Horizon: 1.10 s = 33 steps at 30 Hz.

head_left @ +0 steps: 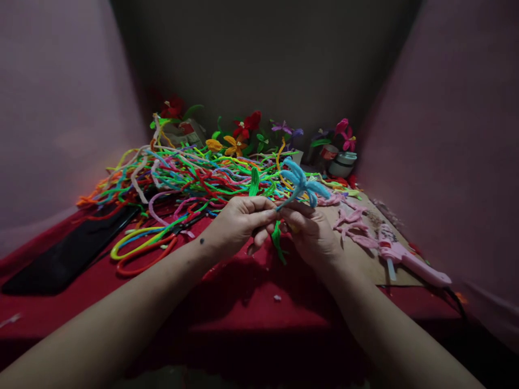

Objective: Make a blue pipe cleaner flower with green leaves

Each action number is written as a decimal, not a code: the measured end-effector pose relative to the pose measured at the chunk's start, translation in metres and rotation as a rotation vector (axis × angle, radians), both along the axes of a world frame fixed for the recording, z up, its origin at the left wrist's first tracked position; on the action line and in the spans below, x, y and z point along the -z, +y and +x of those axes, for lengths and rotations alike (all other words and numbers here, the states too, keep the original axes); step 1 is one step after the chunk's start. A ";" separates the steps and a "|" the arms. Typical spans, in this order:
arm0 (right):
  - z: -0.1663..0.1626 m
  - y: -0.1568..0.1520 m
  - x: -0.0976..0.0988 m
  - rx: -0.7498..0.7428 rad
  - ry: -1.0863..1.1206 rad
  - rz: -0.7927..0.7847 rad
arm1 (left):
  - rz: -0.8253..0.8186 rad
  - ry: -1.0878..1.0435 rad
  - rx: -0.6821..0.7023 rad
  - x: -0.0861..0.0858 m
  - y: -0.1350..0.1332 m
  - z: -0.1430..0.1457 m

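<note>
A light-blue pipe-cleaner flower [302, 185] with several looped petals is held up above the table's front. My left hand [245, 219] pinches the base of its thin blue stem between thumb and forefinger. From the other side, my right hand [310, 229] grips the flower just under the petals, fingers closed. A green pipe-cleaner leaf piece [278, 243] hangs below, between the two hands. Another green leaf [254, 182] stands up behind my left fingers; whether it is held cannot be made out.
Behind lies a heap of coloured pipe cleaners [194, 173]. Finished flowers [245, 127] stand at the back. A black flat slab [68, 248] lies left, near red and yellow loops [138, 254]. Right, a pink glue gun [413, 262] and pink petal pieces [351, 219] rest on a board [365, 265].
</note>
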State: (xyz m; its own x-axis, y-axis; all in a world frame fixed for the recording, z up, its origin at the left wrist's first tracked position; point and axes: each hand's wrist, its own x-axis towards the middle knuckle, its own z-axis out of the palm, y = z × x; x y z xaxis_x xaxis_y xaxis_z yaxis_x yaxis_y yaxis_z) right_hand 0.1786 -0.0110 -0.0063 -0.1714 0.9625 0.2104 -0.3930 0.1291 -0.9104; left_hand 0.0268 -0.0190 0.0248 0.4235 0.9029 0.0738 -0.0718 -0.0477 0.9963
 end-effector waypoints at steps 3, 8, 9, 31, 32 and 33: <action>-0.001 0.000 0.000 -0.073 0.055 -0.046 | -0.019 -0.025 0.095 0.002 0.002 -0.003; -0.004 -0.001 0.000 -0.030 0.124 0.007 | -0.021 0.030 0.134 0.000 0.003 -0.001; -0.004 0.000 0.000 0.013 0.130 0.013 | 0.030 0.081 0.096 0.000 0.003 0.000; 0.001 -0.002 -0.004 0.129 0.010 0.030 | -0.015 -0.021 -0.002 0.005 0.003 0.002; 0.002 -0.001 -0.003 0.113 0.010 0.044 | -0.025 -0.021 0.024 0.004 0.004 0.000; 0.002 0.000 -0.003 0.088 0.006 0.057 | -0.033 -0.017 0.050 0.004 0.004 -0.001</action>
